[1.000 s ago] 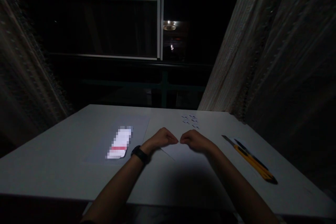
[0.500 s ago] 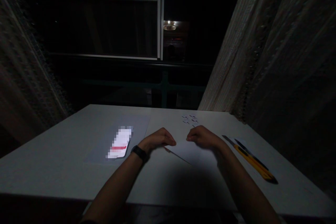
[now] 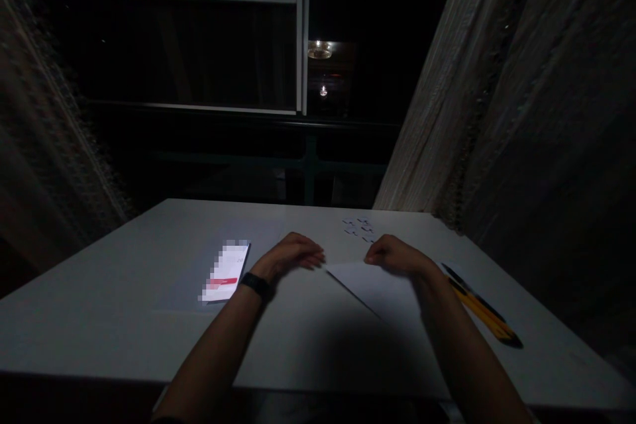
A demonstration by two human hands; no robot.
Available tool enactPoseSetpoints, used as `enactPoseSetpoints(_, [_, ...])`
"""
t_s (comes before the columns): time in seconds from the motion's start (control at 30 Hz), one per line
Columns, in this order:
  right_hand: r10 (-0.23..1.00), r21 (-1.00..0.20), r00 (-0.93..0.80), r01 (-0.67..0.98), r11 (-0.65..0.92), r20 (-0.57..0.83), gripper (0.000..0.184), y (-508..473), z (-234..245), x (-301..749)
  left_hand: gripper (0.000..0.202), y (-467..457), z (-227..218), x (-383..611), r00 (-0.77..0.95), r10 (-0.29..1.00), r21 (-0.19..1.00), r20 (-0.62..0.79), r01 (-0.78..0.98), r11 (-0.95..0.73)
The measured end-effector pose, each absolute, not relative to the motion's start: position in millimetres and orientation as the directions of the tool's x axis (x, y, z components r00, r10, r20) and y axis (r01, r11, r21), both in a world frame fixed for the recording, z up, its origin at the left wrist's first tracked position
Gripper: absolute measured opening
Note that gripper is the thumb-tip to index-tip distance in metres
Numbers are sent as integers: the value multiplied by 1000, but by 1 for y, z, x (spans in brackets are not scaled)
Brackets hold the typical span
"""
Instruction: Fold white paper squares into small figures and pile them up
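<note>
A sheet of white paper (image 3: 382, 288) is in front of me, its left edge showing as a dark slanting line, apparently raised a little from the table. My right hand (image 3: 395, 255) pinches its upper edge between thumb and fingers. Just left of the sheet, my left hand (image 3: 294, 252) is open, its fingers stretched out and apart from the paper. A dark watch (image 3: 256, 285) is on my left wrist. Beyond my right hand, several small paper pieces with dark marks (image 3: 358, 228) lie on the table.
A lit phone (image 3: 227, 271) rests on another pale sheet (image 3: 173, 295) at the left. To the right lie a yellow utility knife (image 3: 489, 321) and a dark pen-like tool (image 3: 472, 291). The white table (image 3: 99, 318) stands before a dark window, with curtains (image 3: 422, 126) on both sides.
My left hand has let go of the paper's left corner and moved left, its fingers opening. My right hand, still pinching the sheet, has shifted slightly right.
</note>
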State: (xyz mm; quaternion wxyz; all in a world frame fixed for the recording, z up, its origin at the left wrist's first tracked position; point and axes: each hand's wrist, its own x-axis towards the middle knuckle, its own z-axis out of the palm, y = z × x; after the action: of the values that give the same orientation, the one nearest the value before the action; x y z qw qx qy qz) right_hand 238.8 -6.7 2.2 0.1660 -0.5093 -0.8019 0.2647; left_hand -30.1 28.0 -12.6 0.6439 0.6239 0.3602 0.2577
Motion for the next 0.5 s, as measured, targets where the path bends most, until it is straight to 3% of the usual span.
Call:
enactPoseSetpoints(0.17, [892,-608,-451,705,364,11,22,-5,-3,225,38,17,-20,-4,567,824,978,14,166,-131])
enactPoseSetpoints(0.33, [854,-633,-520,662,402,-1,22,-6,-3,211,30,9,-29,7,616,787,917,-16,323,-235])
enactPoseSetpoints(0.5, [841,-641,-541,641,423,15,22,-8,-4,202,29,13,-36,6,605,796,909,-19,342,-238])
